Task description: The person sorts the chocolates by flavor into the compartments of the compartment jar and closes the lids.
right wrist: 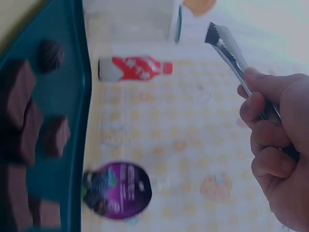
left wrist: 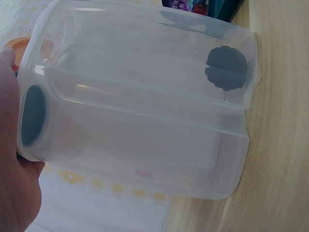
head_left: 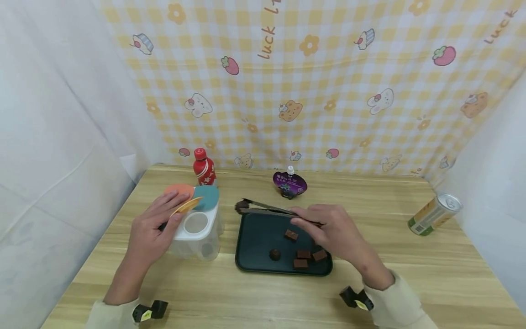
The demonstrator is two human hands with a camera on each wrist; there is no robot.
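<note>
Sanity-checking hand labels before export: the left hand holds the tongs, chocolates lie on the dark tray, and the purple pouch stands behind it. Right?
Wrong hand: the right hand holds the tongs, as the head view shows. The rest stands: chocolates on the dark tray, purple pouch behind it.

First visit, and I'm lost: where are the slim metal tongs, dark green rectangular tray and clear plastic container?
Slim metal tongs (head_left: 282,212), head view: on one arm.
Dark green rectangular tray (head_left: 258,238), head view: bare floor.
Clear plastic container (left wrist: 140,123), left wrist view: side wall.
</note>
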